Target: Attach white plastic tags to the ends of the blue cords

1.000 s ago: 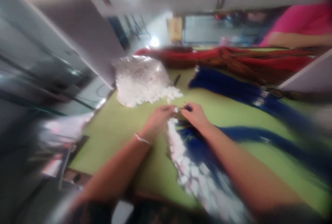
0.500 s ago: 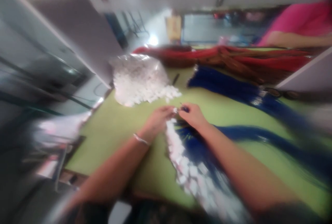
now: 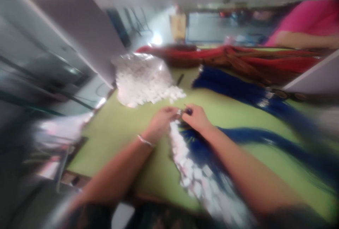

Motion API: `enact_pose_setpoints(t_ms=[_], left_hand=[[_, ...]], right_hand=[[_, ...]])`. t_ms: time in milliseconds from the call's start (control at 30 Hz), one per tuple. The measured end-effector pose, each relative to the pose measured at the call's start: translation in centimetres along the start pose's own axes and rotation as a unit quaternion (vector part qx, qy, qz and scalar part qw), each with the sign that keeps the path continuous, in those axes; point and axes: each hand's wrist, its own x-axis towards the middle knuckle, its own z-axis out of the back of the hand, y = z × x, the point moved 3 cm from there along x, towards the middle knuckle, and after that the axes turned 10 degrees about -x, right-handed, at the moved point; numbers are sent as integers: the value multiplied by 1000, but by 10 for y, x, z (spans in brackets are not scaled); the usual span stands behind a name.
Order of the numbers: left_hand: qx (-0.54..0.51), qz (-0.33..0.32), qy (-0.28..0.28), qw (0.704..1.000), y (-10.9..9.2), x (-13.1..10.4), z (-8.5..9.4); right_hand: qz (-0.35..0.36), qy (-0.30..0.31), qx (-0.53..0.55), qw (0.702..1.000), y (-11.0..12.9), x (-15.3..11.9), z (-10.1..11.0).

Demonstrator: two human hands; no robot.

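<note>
My left hand (image 3: 167, 115) is closed in a pinch on a small white connector (image 3: 179, 111). Right beside it, my right hand (image 3: 195, 116) is closed around dark blue wire (image 3: 188, 111), of which only a small blurred part shows. The fingertips of both hands almost meet over the green tabletop (image 3: 127, 130). Below them runs a long row of white connectors (image 3: 197, 176), joined to a bundle of blue wires (image 3: 203, 147) that passes under my right forearm.
A clear plastic bag (image 3: 144, 77) spills white connectors onto the table's far left. More blue wires (image 3: 227, 86) lie at right, with red and brown wires (image 3: 238, 56) along the back. Across from me is a person in a pink sleeve (image 3: 312, 18). Panels (image 3: 76, 20) flank the table.
Both hands keep nearly the same place and grip, with only slight finger movement. The whole view has shifted a little; the wires and connectors lie as before.
</note>
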Motion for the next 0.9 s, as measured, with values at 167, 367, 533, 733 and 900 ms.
enact_pose_setpoints(t_ms=[167, 367, 533, 733, 900], left_hand=[[58, -27, 0, 998, -6, 3, 1], [59, 24, 55, 996, -6, 5, 0], [80, 14, 21, 996, -9, 4, -3], [56, 16, 4, 998, -7, 4, -6], [85, -4, -12, 996, -2, 5, -6]], right_hand=[[-8, 23, -60, 998, 0, 1, -3], [-4, 47, -129, 991, 8, -2, 0], [-12, 44, -87, 995, 4, 1, -1], [-10, 39, -10, 999, -5, 4, -3], [4, 27, -9, 1000, -4, 2, -1]])
